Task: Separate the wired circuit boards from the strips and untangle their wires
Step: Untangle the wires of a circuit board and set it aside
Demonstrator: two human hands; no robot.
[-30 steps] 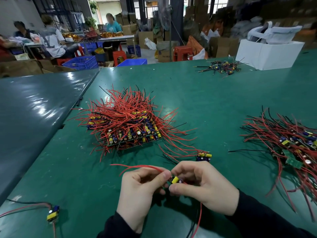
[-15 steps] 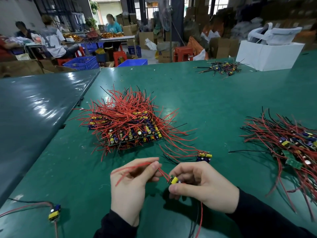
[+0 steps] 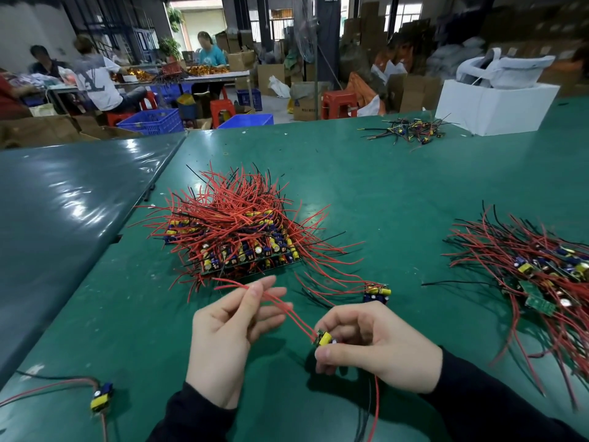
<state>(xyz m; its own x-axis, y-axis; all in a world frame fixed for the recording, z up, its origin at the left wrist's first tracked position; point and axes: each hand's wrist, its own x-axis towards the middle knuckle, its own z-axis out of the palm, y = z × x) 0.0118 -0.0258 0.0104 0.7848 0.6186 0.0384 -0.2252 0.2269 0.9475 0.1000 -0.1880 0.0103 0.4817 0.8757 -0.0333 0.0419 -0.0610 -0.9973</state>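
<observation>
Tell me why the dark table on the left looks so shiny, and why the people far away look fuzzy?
In the head view, overhead light glares white off the glossy dark plastic-covered table; the seated workers at the back are soft and blurred, while the left hand and right hand stay sharp; the wide lens bends the green table edge.

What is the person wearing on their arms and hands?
Both hands are bare: the left hand and the right hand show no gloves, rings or watch. Dark, near-black long sleeves cover both arms down to the wrists.
</observation>
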